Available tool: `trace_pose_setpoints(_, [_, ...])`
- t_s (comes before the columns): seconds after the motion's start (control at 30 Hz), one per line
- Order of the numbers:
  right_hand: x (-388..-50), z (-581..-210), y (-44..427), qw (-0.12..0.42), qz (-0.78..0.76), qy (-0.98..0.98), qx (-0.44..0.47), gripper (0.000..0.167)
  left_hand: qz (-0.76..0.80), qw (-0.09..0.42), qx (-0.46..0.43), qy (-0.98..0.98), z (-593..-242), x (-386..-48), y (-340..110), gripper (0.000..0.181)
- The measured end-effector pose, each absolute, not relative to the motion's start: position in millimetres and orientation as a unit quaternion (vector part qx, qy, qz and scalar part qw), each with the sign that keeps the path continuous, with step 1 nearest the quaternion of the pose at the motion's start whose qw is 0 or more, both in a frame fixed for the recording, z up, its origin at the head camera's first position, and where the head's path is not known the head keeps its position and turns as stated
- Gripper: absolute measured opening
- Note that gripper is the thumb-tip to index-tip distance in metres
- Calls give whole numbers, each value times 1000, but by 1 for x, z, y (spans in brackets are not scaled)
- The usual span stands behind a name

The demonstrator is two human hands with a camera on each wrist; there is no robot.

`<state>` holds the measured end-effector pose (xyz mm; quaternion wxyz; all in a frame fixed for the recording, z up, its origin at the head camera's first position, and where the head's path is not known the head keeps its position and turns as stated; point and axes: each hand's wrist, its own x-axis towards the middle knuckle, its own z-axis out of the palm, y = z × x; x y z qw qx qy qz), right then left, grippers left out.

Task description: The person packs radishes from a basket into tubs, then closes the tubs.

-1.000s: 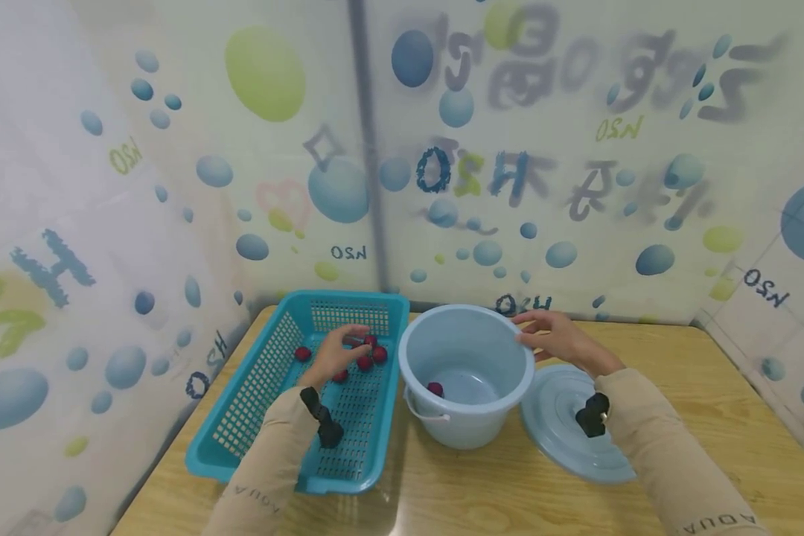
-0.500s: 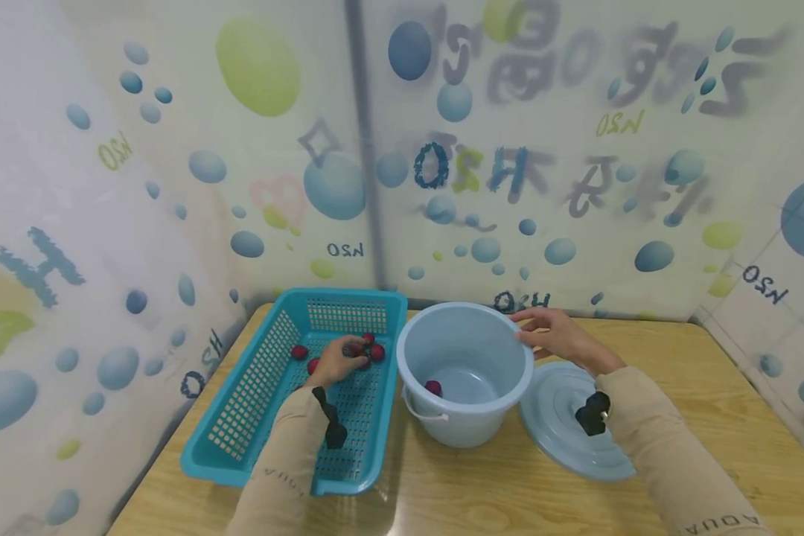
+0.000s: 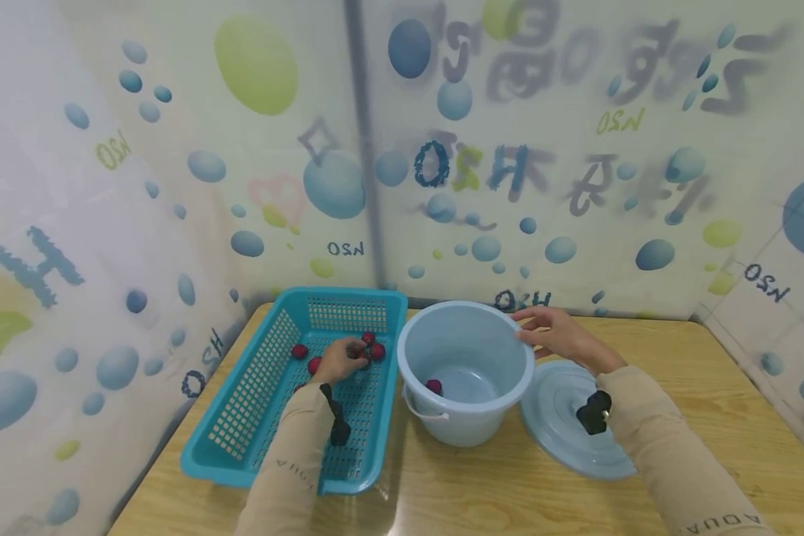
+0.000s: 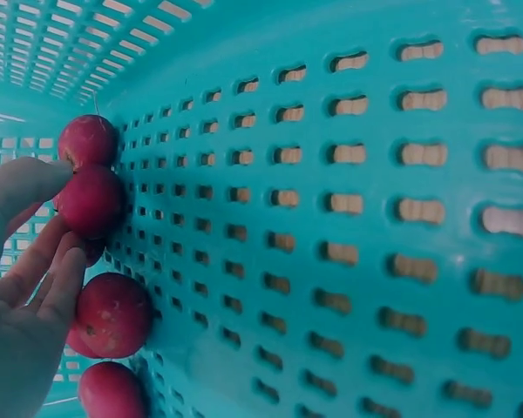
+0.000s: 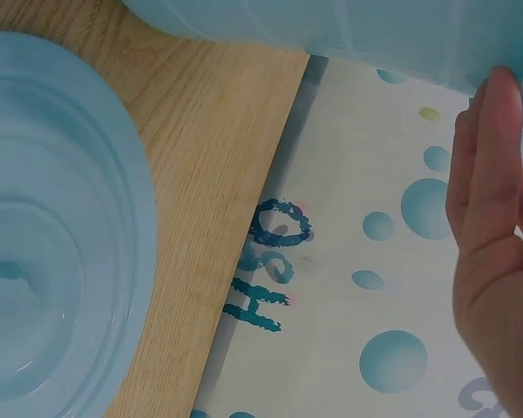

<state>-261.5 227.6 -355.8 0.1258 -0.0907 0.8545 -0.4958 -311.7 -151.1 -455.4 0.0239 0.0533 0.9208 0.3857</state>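
Observation:
My left hand [image 3: 340, 360] reaches into the blue-green plastic basket [image 3: 224, 417]. In the left wrist view its thumb and fingers pinch a round red radish [image 4: 94, 202]. Another radish [image 4: 89, 139] touches it above, and more radishes [image 4: 113, 315] lie below by the fingers. On the right, my right hand [image 3: 563, 336] grips the rim of a light blue bucket [image 3: 465, 428]; in the right wrist view the fingers [image 5: 497, 131] lie along its outer wall. One radish [image 3: 433, 386] sits on the bucket's bottom.
A light blue round lid [image 3: 556, 424] lies on the wooden table [image 3: 469, 491], right of the bucket and below the right forearm. The bucket's white handle [image 3: 429, 414] hangs at its front. A patterned curtain [image 3: 482, 223] stands behind the table.
My left hand has moved a little right and down among the radishes, and its fingers have closed round one. The right hand stays at the bucket's rim. The view has shifted slightly.

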Motion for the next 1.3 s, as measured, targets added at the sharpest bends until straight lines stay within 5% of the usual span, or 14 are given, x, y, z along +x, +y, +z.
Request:
trace_pose_setpoints(0.77, [-262, -356, 228, 127, -492, 857, -85, 47, 329, 27, 37, 943, -461, -316, -150, 19])
trace_pose_setpoints(1.3, [-263, -358, 229, 129, -492, 857, -82, 48, 354, 33, 59, 933, -461, -315, -150, 27])
